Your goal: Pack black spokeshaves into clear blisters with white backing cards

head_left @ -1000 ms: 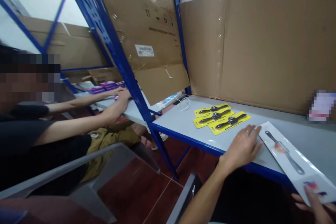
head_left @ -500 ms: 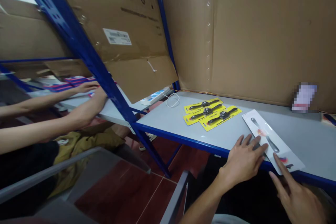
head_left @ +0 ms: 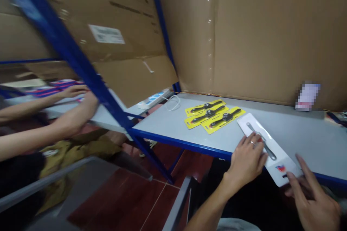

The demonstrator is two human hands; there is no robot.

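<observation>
Workpiece: the white package (head_left: 270,148) lies aslant at the near right of the desk (head_left: 168,130), printed tool picture uppermost. Its far end is over the desk; its near end projects past the near edge. Whether its underside touches the surface cannot be told.

Left hand (head_left: 247,158): fingers bent, fingertips on the package along its left long side. Whether the thumb closes underneath is not visible, so a firm grip cannot be confirmed.

Right hand (head_left: 316,200): appears to pinch the near right corner, thumb on top and curled fingers below, index finger extended clear. The fingers below are blurred.

Handling notes (judgement):
1. Support the overhanging end from below; without support, the package could tip over the near edge.
2. Apply light, even pressure with the left hand. The package looks thin-walled, and hard fingertip pressure could dent or crease it.
3. Turn or slide it with both hands together, so that it does not twist at the corner.
4. Maintain clearance from the three yellow packs (head_left: 224,119) just beyond its far end to the left. They partly overlap, and a knock could spread them.
</observation>
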